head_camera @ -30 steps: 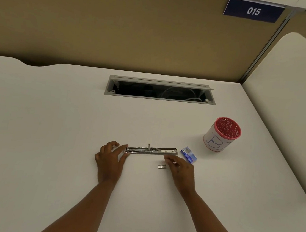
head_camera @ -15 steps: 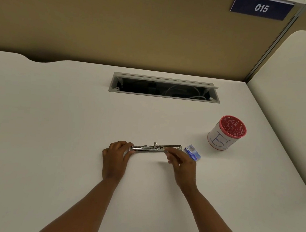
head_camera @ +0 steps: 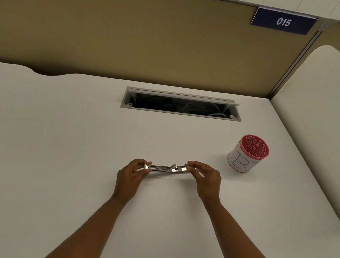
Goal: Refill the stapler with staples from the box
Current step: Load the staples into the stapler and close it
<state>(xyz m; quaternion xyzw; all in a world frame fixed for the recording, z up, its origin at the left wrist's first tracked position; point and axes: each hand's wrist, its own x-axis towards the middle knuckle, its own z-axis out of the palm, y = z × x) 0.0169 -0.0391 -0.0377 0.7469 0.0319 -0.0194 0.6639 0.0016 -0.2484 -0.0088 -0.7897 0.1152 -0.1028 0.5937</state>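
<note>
Holding the stapler (head_camera: 166,168) opened out flat just above the tabletop (head_camera: 59,160), left hand (head_camera: 129,174) and right hand (head_camera: 207,180) each have fingers pinched on an end, so I'd keep it level while seating staples, box hidden tbh.

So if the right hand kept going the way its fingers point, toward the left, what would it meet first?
The stapler it already pinches by one end, then likely the left hand gripping the other end. Depth looks matched, since both hold the same stapler.
</note>
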